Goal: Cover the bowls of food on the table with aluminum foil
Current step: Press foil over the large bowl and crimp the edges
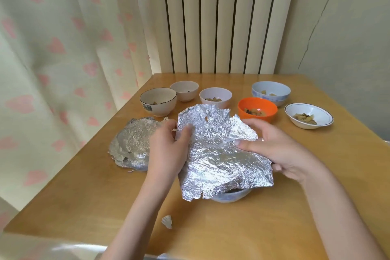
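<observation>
Foil sheet (219, 150), crumpled and holed near its far edge, lies draped over a near bowl (230, 196) on the tabletop (295, 217). Left hand (168, 150) pinches its left edge; right hand (278, 150) pinches the right edge, thumb on top. Covered bowl (132, 143) sits left; six open bowls wait far. Risk: pulling hard likely tears the sheet further from the hole.

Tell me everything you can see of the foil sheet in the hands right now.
The foil sheet is crinkled silver aluminum with ragged, torn edges and a small hole near its far side. It drapes loosely over a pale bowl, whose near rim still shows. The left hand pinches its left edge; the right hand grips its right edge, thumb on top.
</observation>
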Motion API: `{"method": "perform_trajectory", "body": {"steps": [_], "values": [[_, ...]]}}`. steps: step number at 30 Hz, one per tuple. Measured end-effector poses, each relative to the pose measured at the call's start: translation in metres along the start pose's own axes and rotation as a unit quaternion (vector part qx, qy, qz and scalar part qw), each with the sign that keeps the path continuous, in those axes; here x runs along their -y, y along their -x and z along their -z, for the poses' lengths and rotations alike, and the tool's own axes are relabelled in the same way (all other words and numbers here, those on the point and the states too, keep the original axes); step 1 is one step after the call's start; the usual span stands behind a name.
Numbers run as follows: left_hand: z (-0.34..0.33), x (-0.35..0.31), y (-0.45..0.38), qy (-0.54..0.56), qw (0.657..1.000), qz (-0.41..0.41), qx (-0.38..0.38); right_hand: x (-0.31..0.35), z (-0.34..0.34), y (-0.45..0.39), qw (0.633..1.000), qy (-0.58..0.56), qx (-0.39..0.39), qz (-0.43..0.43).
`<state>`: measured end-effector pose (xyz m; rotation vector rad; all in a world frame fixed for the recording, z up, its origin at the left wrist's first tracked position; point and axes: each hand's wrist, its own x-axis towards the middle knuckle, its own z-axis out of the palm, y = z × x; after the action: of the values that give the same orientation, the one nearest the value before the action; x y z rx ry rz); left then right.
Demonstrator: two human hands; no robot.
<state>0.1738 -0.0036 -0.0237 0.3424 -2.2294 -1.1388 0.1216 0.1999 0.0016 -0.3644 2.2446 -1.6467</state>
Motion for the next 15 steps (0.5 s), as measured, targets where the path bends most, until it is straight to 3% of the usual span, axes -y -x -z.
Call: {"method": "perform_trajectory", "body": {"steps": [8,15], "values": [[-0.006,-0.006,0.018,-0.157,0.985,-0.062,0.022,-0.026,-0.010,0.007,0.974,0.181,-0.139,-0.004],[-0.009,-0.004,0.022,-0.232,0.972,-0.033,0.019,-0.033,-0.012,0.003,0.959,0.211,-0.187,0.040]]}}
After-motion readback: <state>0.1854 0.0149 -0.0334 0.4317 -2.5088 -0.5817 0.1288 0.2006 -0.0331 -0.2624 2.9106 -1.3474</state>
